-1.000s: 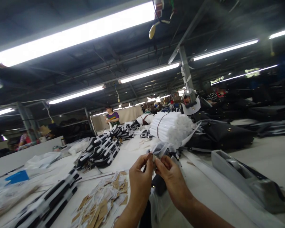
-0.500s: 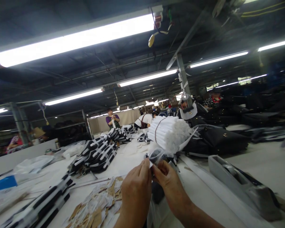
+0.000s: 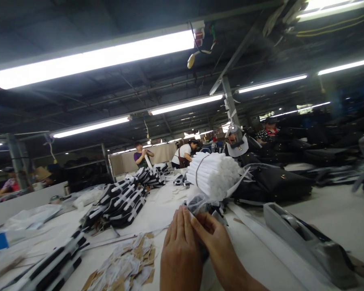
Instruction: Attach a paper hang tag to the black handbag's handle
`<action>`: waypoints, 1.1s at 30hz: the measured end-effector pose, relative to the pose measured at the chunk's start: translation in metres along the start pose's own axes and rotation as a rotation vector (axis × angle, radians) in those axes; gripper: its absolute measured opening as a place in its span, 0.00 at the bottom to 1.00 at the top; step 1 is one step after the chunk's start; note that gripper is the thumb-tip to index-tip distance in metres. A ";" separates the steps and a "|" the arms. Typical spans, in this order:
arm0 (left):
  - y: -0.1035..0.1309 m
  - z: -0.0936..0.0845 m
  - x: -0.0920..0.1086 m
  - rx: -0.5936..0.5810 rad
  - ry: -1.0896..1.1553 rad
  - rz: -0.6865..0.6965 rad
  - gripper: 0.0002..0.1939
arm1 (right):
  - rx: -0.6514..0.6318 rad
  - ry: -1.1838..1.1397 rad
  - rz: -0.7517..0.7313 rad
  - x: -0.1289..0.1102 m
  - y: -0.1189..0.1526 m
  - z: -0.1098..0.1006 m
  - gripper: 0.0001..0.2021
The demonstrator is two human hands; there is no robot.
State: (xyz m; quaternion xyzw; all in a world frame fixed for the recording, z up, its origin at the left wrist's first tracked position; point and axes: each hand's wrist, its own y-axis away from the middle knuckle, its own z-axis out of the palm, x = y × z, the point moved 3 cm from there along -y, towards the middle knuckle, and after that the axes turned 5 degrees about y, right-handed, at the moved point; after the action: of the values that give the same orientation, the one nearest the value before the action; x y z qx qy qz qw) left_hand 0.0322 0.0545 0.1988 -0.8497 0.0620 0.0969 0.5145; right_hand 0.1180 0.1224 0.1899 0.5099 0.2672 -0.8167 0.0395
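My left hand (image 3: 181,248) is at the lower middle of the head view, its fingers pressed together and its back toward me. Against it, my right hand (image 3: 220,246) has its thumb and curled fingers closed in a pinch. Between the fingertips a small white edge (image 3: 192,217) shows; what it belongs to is mostly hidden. A dark item (image 3: 205,254) shows partly below, between the hands. Clear plastic (image 3: 199,201) lies just beyond the fingertips. Behind it rests a banded bundle of white rolls (image 3: 212,173).
A grey tape dispenser (image 3: 303,242) stands on the right. Black bags (image 3: 273,182) lie behind it. Leftward are stacked black-and-white pieces (image 3: 118,202) and a heap of paper and brown card scraps (image 3: 124,258). Several people work farther back, one in a white top (image 3: 182,155).
My left hand has turned so its fingers lie flatter over the small white piece, hiding more of it. The right hand keeps its pinch. The view has shifted slightly.
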 end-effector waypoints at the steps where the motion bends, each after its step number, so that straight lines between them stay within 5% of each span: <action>1: 0.000 -0.001 -0.005 -0.031 0.092 -0.024 0.30 | 0.007 0.004 0.018 -0.001 0.000 -0.002 0.21; 9: -0.028 0.000 -0.050 -0.445 1.346 -0.644 0.23 | -0.059 0.035 0.129 -0.008 -0.004 -0.011 0.23; 17: -0.022 0.010 -0.042 -0.340 1.326 -0.854 0.26 | -0.115 0.162 0.068 -0.004 -0.009 -0.021 0.20; 19: -0.020 0.006 -0.042 -0.334 1.271 -0.919 0.28 | -0.117 0.379 -0.018 -0.013 -0.007 -0.048 0.16; 22: -0.018 0.005 -0.046 -0.365 1.202 -1.024 0.32 | 0.078 0.982 -0.196 -0.041 0.002 -0.124 0.11; 26: -0.017 0.010 -0.048 -0.372 1.198 -1.079 0.33 | 0.426 1.211 -0.058 -0.077 0.023 -0.254 0.11; 28: -0.017 0.011 -0.047 -0.361 1.197 -1.072 0.33 | 0.523 1.260 0.052 -0.086 0.031 -0.303 0.08; 30: -0.018 0.014 -0.047 -0.380 1.181 -1.044 0.34 | 0.535 1.259 0.174 -0.085 0.035 -0.333 0.11; 33: -0.018 0.018 -0.050 -0.427 1.157 -1.022 0.35 | 0.498 1.187 0.324 -0.074 0.036 -0.346 0.13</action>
State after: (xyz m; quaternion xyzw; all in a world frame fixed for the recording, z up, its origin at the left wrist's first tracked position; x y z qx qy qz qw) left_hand -0.0142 0.0792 0.2180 -0.7688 -0.0977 -0.5970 0.2076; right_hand 0.4460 0.2411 0.1220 0.9009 -0.0335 -0.4182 -0.1111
